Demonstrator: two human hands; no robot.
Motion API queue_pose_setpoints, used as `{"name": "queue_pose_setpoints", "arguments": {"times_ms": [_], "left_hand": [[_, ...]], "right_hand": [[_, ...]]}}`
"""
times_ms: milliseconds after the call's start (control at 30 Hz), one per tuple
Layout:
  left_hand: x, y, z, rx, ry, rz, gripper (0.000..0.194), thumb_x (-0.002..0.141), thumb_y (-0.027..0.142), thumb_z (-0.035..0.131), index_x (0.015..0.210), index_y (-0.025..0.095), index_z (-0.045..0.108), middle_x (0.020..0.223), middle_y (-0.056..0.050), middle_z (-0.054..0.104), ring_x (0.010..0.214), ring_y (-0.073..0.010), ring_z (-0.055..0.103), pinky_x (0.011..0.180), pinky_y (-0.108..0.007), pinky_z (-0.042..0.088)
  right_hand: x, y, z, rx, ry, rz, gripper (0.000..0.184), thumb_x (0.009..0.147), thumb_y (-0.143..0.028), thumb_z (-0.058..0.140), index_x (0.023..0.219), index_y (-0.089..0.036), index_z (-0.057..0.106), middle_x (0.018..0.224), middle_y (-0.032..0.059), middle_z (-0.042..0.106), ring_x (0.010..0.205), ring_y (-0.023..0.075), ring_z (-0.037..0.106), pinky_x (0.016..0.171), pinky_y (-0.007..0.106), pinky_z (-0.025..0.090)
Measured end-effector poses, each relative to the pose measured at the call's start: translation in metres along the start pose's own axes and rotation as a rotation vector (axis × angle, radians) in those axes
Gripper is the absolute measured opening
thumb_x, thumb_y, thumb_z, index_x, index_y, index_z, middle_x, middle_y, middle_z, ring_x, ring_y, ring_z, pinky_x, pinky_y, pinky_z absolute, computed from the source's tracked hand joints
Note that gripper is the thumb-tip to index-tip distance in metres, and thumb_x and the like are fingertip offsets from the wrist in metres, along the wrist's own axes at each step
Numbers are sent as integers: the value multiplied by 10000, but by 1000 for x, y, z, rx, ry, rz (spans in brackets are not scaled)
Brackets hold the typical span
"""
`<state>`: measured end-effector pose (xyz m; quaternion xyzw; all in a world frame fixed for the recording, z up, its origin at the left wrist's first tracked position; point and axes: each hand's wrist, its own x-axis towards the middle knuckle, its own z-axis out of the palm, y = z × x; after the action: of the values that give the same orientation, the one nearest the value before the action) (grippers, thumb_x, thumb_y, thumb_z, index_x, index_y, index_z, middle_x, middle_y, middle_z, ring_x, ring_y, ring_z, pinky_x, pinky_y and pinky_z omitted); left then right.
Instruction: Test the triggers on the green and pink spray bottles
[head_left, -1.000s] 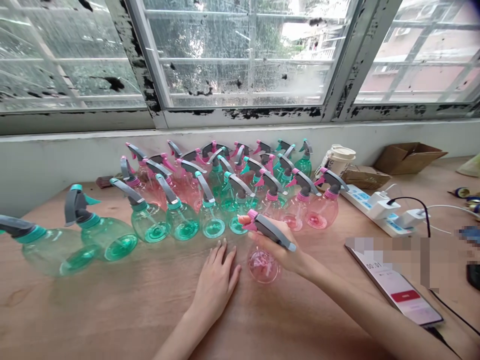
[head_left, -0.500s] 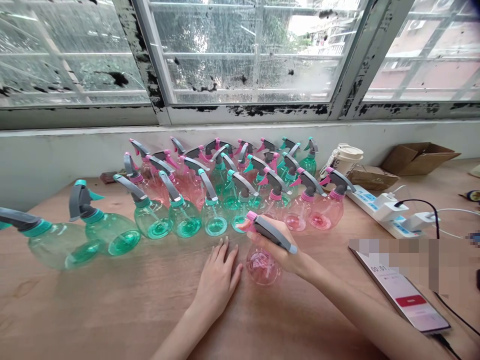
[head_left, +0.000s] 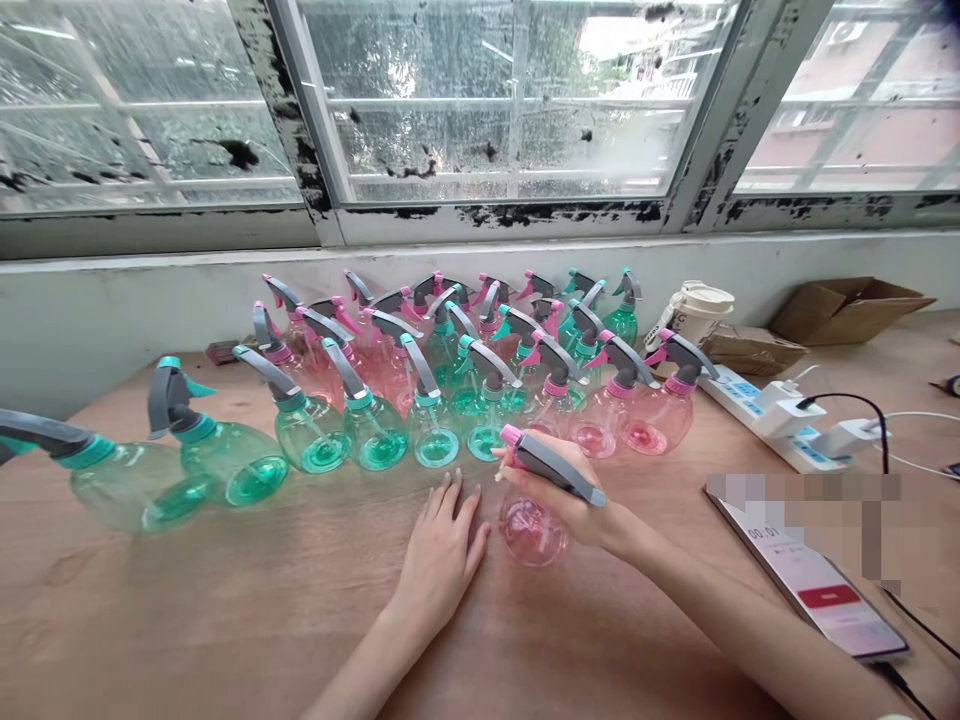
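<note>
My right hand (head_left: 574, 490) is wrapped round the neck of a pink spray bottle (head_left: 532, 530) with a grey and pink trigger head, whose nozzle points away to the left. The bottle is upright; whether its base touches the table cannot be made out. To its left, my left hand (head_left: 442, 540) lies flat on the wooden table (head_left: 225, 620), fingers stretched out. Just beyond the fingertips stands a green spray bottle (head_left: 436, 445) in a row of similar green ones. Another pink spray bottle (head_left: 596, 425) stands in that row behind my right hand.
Two larger-looking green bottles (head_left: 236, 465) (head_left: 127, 490) stand at the left. More pink and green bottles crowd toward the windowsill. On the right are a white power strip (head_left: 739, 400) with chargers, a phone (head_left: 825, 590) showing a timer, a paper cup (head_left: 694, 310) and a cardboard box (head_left: 847, 310).
The view has shifted slightly, so most things sit a little farther right in the picture. Both hands keep their poses, the right still round the pink spray bottle.
</note>
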<state>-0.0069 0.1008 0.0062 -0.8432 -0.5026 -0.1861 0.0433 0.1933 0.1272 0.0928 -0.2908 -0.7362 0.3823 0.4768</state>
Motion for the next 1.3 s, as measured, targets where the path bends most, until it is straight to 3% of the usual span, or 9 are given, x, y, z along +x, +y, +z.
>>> {"name": "queue_pose_setpoints", "arguments": {"times_ms": [100,300,467,700,833,967,1100,1167,1300], "left_hand": [[0,0,0,18,-7,0,366,967,324,457,1262,139,567,1397,-189,520,1307,-325,483,1047,-491,445],[-1,-1,1,12,12,-1,351,970,329,449,1252,156,567,1392,-175,528,1305,-316,487,1041,-494,449],[-1,-1,1,-4,11,1,342,974,336,435,1246,174,564,1393,-166,530,1308,-307,485,1037,-500,452],[0,0,-1,-8,-18,-1,341,973,331,439,1242,163,562,1413,-172,506,1324,-313,464,1047,-501,442],[0,0,0,-2,-22,-7,345,963,318,462,1246,149,567,1402,-181,514,1324,-320,464,1056,-496,435],[0,0,0,10,-23,-8,345,965,316,455,1247,151,567,1410,-182,507,1316,-324,471,1053,-500,436],[1,0,-1,22,-27,1,361,967,312,444,1261,136,559,1404,-190,510,1299,-329,487,1054,-504,432],[1,-1,-1,19,-23,4,366,968,314,439,1265,134,556,1402,-192,512,1298,-331,488,1052,-506,432],[1,-1,-1,-2,-6,-2,357,969,325,429,1259,158,556,1402,-181,516,1305,-324,483,1043,-513,439]], "right_hand": [[0,0,0,-16,13,-3,193,916,-310,557,756,-202,551,697,-18,510,628,133,508,703,295,489],[-2,-2,-2,27,-12,40,189,902,-338,569,1006,-210,662,845,36,658,779,195,612,783,330,494],[-5,-3,-3,-15,-27,40,242,916,-369,552,1021,-198,686,787,33,661,740,200,615,706,322,507],[-3,-5,-3,51,-44,19,240,916,-345,551,1095,-218,646,942,62,682,857,216,629,825,368,511],[-2,-7,-3,16,-23,24,128,910,-307,558,849,-203,598,760,9,590,635,137,522,623,271,465],[-1,-8,-4,-17,-21,-1,230,907,-272,551,699,-200,486,650,-39,437,562,102,396,542,243,369],[-1,-9,-4,4,-25,1,128,903,-295,555,869,-189,617,729,-4,564,601,125,492,594,262,431],[-2,-8,-4,20,-17,13,168,902,-318,560,971,-196,654,759,11,610,639,152,556,639,285,477],[-5,-7,-2,-2,17,35,205,911,-360,562,988,-220,689,747,25,653,733,211,639,728,338,532]]}}
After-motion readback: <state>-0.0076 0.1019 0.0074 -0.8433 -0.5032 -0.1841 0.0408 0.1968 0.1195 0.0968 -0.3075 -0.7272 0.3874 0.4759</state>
